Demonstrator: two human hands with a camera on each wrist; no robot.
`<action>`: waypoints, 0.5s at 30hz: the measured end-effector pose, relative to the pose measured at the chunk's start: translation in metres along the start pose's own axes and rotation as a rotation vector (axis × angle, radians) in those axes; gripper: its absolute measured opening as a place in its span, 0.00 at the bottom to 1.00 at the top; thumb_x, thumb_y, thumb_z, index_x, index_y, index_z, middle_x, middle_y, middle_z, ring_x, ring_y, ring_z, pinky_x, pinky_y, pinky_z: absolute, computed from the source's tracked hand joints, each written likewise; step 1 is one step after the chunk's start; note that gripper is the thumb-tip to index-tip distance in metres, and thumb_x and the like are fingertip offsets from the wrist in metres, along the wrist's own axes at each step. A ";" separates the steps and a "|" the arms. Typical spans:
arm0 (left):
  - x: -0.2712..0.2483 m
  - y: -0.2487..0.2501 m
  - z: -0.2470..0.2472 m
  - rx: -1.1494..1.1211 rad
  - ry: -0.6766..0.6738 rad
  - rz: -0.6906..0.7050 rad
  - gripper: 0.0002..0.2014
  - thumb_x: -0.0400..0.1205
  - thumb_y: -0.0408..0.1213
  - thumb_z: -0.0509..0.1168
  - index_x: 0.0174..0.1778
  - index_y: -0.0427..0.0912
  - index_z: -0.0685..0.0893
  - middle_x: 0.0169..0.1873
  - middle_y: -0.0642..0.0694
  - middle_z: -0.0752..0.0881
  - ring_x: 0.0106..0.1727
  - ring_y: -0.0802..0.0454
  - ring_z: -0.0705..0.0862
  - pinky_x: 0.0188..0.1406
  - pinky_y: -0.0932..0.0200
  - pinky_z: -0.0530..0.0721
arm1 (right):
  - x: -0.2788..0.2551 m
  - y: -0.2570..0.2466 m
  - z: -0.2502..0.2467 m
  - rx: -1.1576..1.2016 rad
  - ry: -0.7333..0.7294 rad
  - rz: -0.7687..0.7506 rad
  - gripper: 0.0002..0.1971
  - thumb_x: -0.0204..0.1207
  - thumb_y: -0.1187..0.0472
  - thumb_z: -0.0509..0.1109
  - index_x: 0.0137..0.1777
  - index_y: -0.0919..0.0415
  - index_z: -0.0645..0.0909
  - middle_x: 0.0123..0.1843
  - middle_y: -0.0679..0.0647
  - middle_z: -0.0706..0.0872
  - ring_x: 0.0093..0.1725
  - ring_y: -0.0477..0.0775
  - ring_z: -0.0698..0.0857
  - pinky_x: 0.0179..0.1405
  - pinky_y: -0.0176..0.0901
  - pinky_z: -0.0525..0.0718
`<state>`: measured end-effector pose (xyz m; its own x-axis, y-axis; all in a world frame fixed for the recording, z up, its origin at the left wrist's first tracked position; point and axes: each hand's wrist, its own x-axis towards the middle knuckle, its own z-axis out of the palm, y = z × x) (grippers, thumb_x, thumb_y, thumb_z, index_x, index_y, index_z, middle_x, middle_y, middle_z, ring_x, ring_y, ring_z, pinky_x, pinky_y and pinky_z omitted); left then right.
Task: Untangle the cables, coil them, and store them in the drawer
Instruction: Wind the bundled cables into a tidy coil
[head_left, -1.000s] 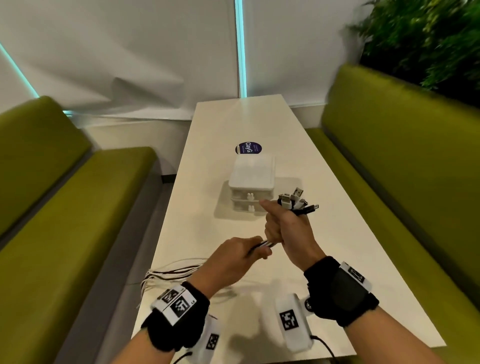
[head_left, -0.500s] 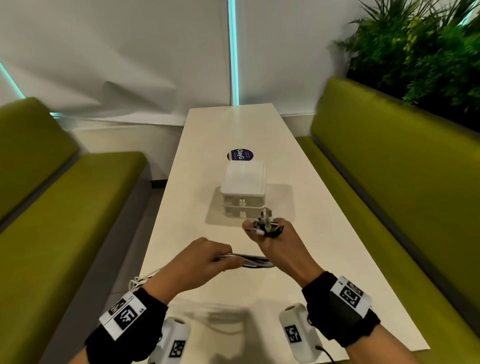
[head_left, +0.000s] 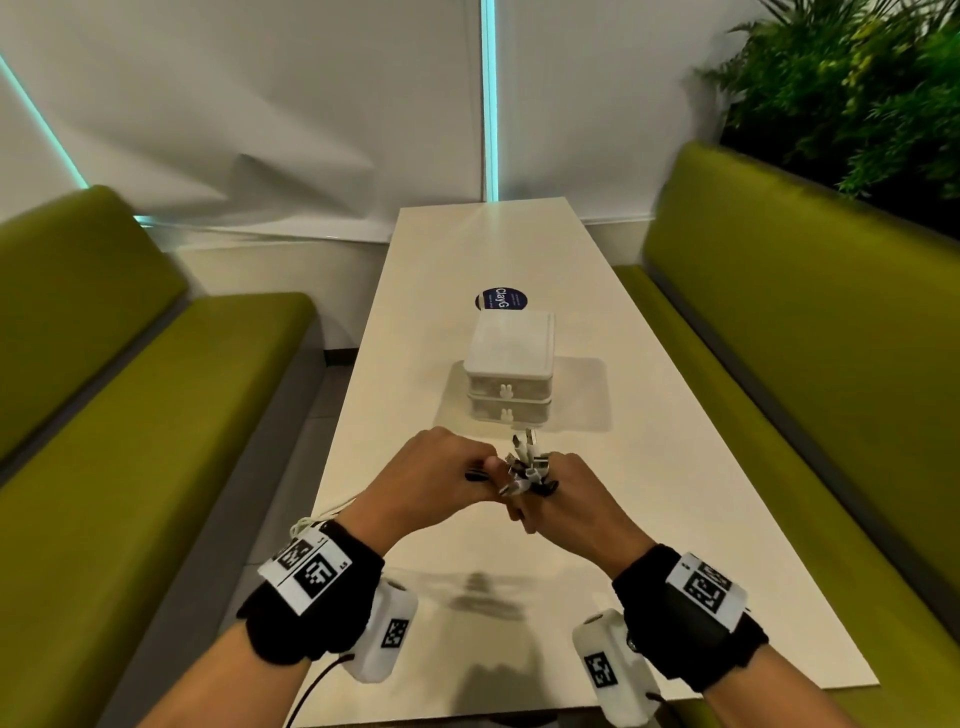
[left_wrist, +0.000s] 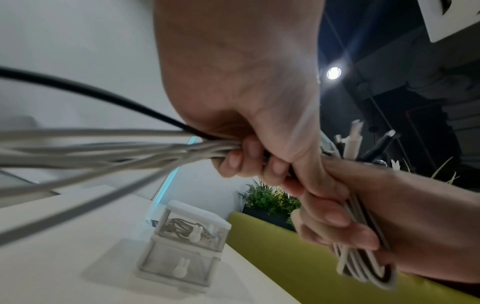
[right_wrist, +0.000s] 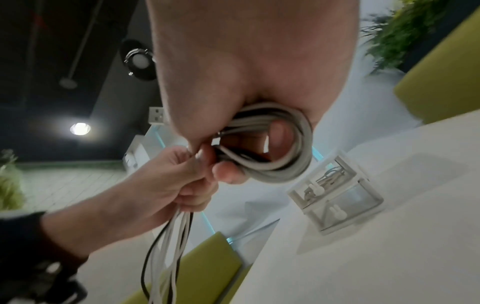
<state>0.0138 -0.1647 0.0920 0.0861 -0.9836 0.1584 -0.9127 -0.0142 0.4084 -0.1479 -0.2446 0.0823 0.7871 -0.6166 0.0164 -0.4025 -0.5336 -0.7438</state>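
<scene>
A bundle of white and black cables (head_left: 527, 470) is held above the white table (head_left: 649, 467) by both hands, which touch each other. My right hand (head_left: 566, 499) grips a coiled loop of the cables (right_wrist: 280, 156), with USB plugs sticking up out of the fist. My left hand (head_left: 441, 478) grips the loose strands (left_wrist: 130, 150) right beside it; the rest trail down off the table's left edge (head_left: 322, 519). The small white two-drawer box (head_left: 509, 379) stands just beyond the hands, both drawers pushed in. Its top drawer (left_wrist: 192, 230) holds coiled cables.
Green benches (head_left: 156, 441) run along both sides of the narrow table. A round dark blue sticker (head_left: 501, 300) lies behind the drawer box. Plants (head_left: 857, 88) stand behind the right bench. The wall closes off the table's far end.
My left hand has moved up and right along the strands until it meets the right hand. The right hand has dropped a little, closer to me, and the cable loop has wrapped round it.
</scene>
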 end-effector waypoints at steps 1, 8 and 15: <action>-0.001 0.001 0.000 0.000 0.004 -0.006 0.14 0.71 0.52 0.63 0.24 0.50 0.71 0.15 0.52 0.69 0.26 0.46 0.65 0.25 0.56 0.62 | -0.002 -0.003 -0.001 -0.074 0.016 -0.018 0.20 0.80 0.53 0.65 0.24 0.50 0.71 0.30 0.52 0.87 0.37 0.56 0.86 0.39 0.54 0.83; -0.001 0.004 -0.003 0.051 -0.024 -0.035 0.17 0.75 0.51 0.68 0.27 0.43 0.78 0.22 0.43 0.80 0.27 0.44 0.69 0.28 0.52 0.67 | -0.007 -0.022 -0.010 -0.387 -0.006 -0.088 0.23 0.79 0.58 0.65 0.31 0.46 0.54 0.53 0.60 0.81 0.53 0.64 0.80 0.40 0.45 0.66; -0.004 0.006 0.003 0.080 0.004 -0.036 0.18 0.69 0.56 0.58 0.27 0.44 0.79 0.24 0.42 0.83 0.28 0.41 0.70 0.29 0.52 0.72 | -0.005 -0.019 -0.010 -0.372 -0.084 -0.056 0.20 0.75 0.62 0.66 0.29 0.47 0.58 0.46 0.56 0.79 0.43 0.57 0.69 0.38 0.45 0.64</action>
<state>0.0064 -0.1616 0.0913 0.1208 -0.9814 0.1489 -0.9379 -0.0637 0.3409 -0.1491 -0.2372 0.1031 0.8419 -0.5394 -0.0166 -0.4880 -0.7478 -0.4502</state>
